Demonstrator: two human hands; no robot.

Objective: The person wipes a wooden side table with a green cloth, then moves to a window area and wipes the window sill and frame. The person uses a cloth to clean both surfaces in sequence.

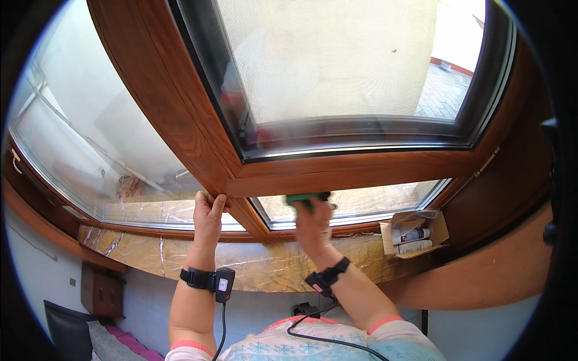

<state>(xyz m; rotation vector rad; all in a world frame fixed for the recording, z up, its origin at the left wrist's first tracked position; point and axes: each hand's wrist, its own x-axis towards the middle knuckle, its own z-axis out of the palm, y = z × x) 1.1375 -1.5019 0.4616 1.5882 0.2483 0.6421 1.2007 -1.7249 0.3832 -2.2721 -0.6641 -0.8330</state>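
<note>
My left hand (211,210) pinches the lower corner of a brown wood-grain window frame (198,149), thumb in front. My right hand (314,225) grips a green and black handheld tool (308,198), blurred, so its exact kind cannot be told. The tool is just below the frame's horizontal rail (352,169), in front of the narrow lower pane (370,201). Above that rail is a large dark-framed window with an insect screen (334,63). Both wrists wear black strapped devices with cables.
An open cardboard box (387,241) holding white bottles (413,235) stands on the right of the brown marble-patterned sill (266,264). A wide pane (122,104) fills the left side. Below lie a wooden cabinet (103,291) and a black chair back (67,331).
</note>
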